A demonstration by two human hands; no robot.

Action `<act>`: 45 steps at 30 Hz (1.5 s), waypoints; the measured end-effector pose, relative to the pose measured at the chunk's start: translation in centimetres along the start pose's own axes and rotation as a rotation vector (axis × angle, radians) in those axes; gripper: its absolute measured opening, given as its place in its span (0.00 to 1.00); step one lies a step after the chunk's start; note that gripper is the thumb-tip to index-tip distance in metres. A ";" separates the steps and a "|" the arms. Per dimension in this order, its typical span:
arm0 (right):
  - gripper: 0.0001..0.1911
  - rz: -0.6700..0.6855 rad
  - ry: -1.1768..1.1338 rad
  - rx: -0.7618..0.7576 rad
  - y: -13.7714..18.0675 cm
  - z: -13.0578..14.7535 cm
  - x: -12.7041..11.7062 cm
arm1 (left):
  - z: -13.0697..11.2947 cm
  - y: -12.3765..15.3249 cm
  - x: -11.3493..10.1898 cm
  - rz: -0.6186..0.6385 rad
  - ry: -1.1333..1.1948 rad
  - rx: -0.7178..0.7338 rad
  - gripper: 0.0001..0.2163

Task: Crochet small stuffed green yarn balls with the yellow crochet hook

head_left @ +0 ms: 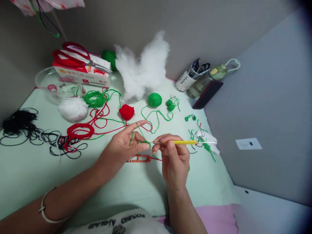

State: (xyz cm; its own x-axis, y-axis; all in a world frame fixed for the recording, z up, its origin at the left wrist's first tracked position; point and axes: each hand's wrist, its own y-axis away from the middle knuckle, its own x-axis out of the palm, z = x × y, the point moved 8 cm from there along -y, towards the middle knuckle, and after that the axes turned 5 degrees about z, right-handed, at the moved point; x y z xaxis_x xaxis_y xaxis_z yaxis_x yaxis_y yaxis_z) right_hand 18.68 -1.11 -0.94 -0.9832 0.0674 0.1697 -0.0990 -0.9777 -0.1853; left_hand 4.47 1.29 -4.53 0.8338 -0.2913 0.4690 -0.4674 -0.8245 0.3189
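My right hand (174,156) is closed around the yellow handle of a crochet hook (184,142), its thin metal shaft pointing left. The hook's tip meets a small piece of green yarn work (145,142), pinched between the thumb and fingers of my left hand (122,144). Over the raised left index finger runs a strand of green yarn (140,130). Just beyond my hands lie a red yarn ball (126,112) and a green yarn ball (155,99). Partly hidden under my left hand is an orange tool with an oblong opening (143,158).
Red-handled scissors (73,58) rest on a box (83,73) at back left, beside a clear plastic tub (46,81). White stuffing (143,68) stands against the wall. Loose black cord (19,122) lies left; a pen cup (186,79) and bottle (201,84) stand right.
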 end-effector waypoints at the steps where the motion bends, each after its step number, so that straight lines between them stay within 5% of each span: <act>1: 0.09 -0.004 -0.038 0.039 -0.1 -0.4 0.0 | 0.0 0.0 0.1 0.007 0.021 -0.009 0.35; 14: 0.09 -0.027 -0.068 0.034 -0.1 -0.8 0.1 | -0.2 0.1 -0.4 -0.032 0.049 0.008 0.30; 22: 0.16 0.042 0.608 -0.413 2.4 2.6 2.0 | -0.3 0.2 -0.8 -0.091 0.082 0.063 0.22; 26: 0.18 0.053 0.696 -0.551 2.9 3.2 2.7 | 0.1 0.4 -0.1 -0.034 0.147 0.007 0.21; 34: 0.16 0.083 0.413 -0.348 1.7 1.9 1.7 | 0.0 0.1 -0.5 -0.028 0.101 0.038 0.18; 45: 0.14 0.040 0.368 -0.314 1.5 1.7 1.4 | 0.6 0.1 -0.5 -0.001 0.101 0.008 0.17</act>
State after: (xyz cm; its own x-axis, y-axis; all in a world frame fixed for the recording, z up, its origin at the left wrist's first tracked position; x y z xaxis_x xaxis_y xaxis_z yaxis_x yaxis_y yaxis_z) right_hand 17.42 -2.85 0.70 -0.9707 0.1517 -0.1863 -0.0456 -0.8775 -0.4773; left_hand 4.15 1.06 -5.22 0.8002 -0.2404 0.5495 -0.4639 -0.8288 0.3129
